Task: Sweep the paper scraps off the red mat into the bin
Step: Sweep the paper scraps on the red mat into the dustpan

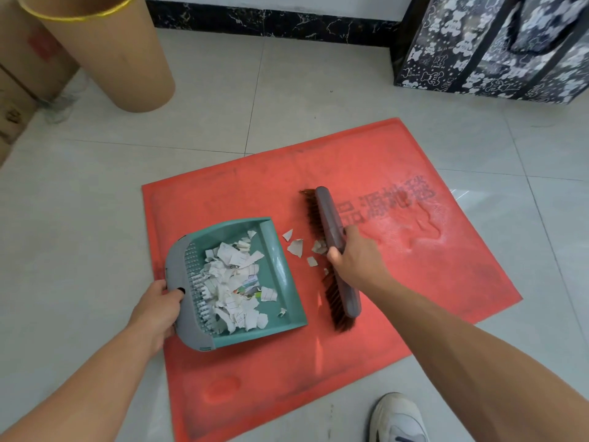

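A red mat [366, 173] lies on the tiled floor. On its left part rests a teal dustpan [280, 269] with a grey back, filled with a pile of white paper scraps [232, 282]. My left hand [159, 309] grips the dustpan's grey rear edge. A few loose scraps [295, 247] lie on the mat between the dustpan's mouth and a grey brush with brown bristles [330, 224]. My right hand [353, 258] holds the brush at its middle, bristles facing the dustpan. A tall brown cylindrical bin [114, 55] stands at the far left.
Cardboard boxes [16, 90] sit at the left edge behind the bin. A black bag with white bear print [497, 49] stands at the far right. A white shoe [398, 419] is at the mat's near edge. A dark skirting runs along the wall.
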A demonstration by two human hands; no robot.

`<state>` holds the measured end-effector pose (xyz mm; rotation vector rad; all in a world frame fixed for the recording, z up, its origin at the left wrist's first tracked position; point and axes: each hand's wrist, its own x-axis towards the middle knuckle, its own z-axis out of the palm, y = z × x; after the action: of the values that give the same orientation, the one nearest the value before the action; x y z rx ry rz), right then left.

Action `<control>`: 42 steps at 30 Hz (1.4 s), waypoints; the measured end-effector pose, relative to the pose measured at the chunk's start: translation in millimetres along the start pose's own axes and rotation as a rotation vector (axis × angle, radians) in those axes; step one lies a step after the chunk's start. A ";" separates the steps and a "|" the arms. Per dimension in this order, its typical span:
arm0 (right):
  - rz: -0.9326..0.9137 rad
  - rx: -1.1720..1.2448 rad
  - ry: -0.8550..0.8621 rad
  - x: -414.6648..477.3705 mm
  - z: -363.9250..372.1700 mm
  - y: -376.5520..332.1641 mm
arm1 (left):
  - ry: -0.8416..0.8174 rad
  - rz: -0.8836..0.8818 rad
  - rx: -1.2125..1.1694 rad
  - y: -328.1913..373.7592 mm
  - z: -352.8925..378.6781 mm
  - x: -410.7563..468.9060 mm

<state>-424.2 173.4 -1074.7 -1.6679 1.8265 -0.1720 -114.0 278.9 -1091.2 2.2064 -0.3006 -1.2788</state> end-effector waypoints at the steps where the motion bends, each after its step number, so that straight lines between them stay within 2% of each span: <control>1: -0.006 0.025 -0.005 -2.5 5.9 -4.4 | -0.004 0.000 -0.002 1.0 4.9 -1.2; 7: -0.082 0.043 -0.063 -17.5 30.4 -29.9 | 0.014 0.044 0.023 3.9 21.4 -5.9; 12: -0.156 0.060 -0.151 -23.2 18.1 -37.4 | -0.003 0.024 0.034 1.2 15.5 -5.4; 17: -0.239 0.072 -0.064 -18.8 -6.8 -33.9 | -0.005 0.013 0.007 -4.7 5.6 -5.4; 22: -0.198 -0.009 0.020 -2.0 -24.7 -13.1 | 0.027 0.024 -0.015 -7.7 -13.4 -5.1; 27: -0.085 -0.096 0.033 6.3 -15.6 1.7 | 0.079 0.030 -0.047 -8.6 -33.0 -4.1; 32: -0.175 -0.102 -0.021 -4.2 14.0 -6.3 | 0.101 0.029 -0.074 -12.3 -36.7 -2.6; 35: -0.205 -0.055 -0.076 -15.7 31.8 -23.0 | 0.084 0.028 -0.106 -13.6 -26.6 -6.0; 39: -0.105 0.119 -0.163 -25.2 39.0 -39.6 | 0.092 0.023 -0.121 -15.0 -16.3 -8.9; 42: -0.100 0.222 -0.177 -27.8 30.7 -41.8 | 0.090 0.025 -0.121 -14.1 -18.5 -7.1</control>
<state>-373.1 201.5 -1067.3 -1.5667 1.5362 -0.2521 -103.1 300.2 -1087.0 2.1439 -0.2094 -1.1501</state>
